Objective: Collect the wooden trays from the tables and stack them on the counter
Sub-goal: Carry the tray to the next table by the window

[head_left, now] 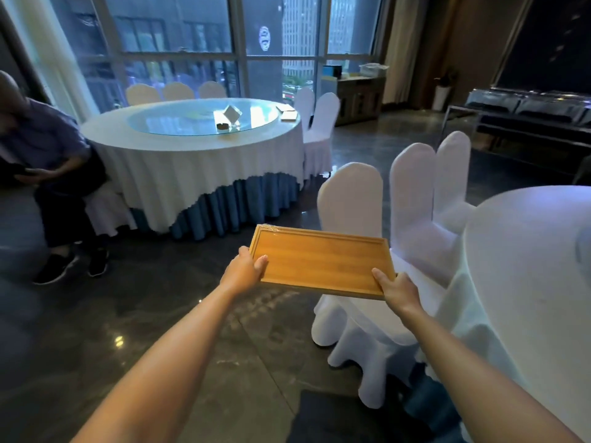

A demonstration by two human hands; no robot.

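Observation:
A rectangular wooden tray [319, 260] with a raised rim is held flat in front of me, above the dark floor. My left hand [243, 270] grips its near left corner, thumb on top. My right hand [396, 287] grips the near right corner, thumb on the rim. On the far round table [192, 161], at its right edge, lie what look like two more trays [289, 114]. A wooden cabinet counter [358, 97] stands by the window at the back.
White-covered chairs [351, 206] stand right of the tray, beside a second round table [531, 257] at the right edge. A seated person [48, 161] is at the left. A buffet stand [527, 110] is at the back right. Dark glossy floor lies between the tables.

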